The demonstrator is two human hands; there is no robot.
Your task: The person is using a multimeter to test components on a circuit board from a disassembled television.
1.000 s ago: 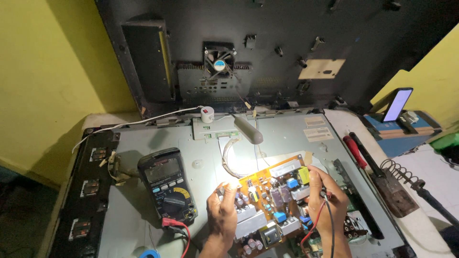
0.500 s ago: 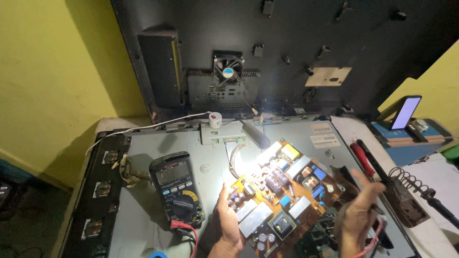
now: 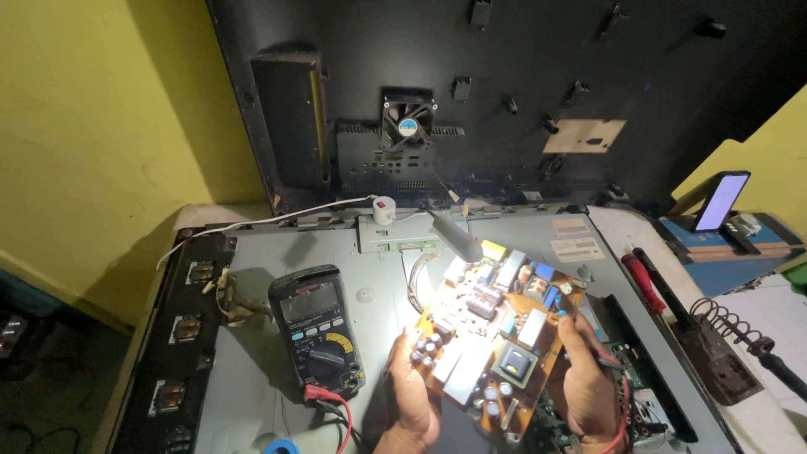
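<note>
An orange-brown circuit board (image 3: pixel 496 336) with capacitors, coils and a transformer is held tilted above the grey metal back of a flat screen (image 3: pixel 252 378). My left hand (image 3: pixel 414 388) grips its lower left edge. My right hand (image 3: pixel 588 382) grips its right edge, with a dark test probe and red and black leads pinched in the same fingers. A small gooseneck lamp (image 3: pixel 456 235) shines on the board from behind.
A black multimeter (image 3: pixel 318 332) lies left of the board with red and black leads plugged in. A red-handled screwdriver (image 3: pixel 643 282), a soldering iron in its coil stand (image 3: pixel 727 332) and a lit phone (image 3: pixel 721 202) are to the right. A dark panel with a fan (image 3: pixel 408 122) stands behind.
The board has been raised and turned, its long side now running up to the right. My right hand came back from the right and took the board's right edge.
</note>
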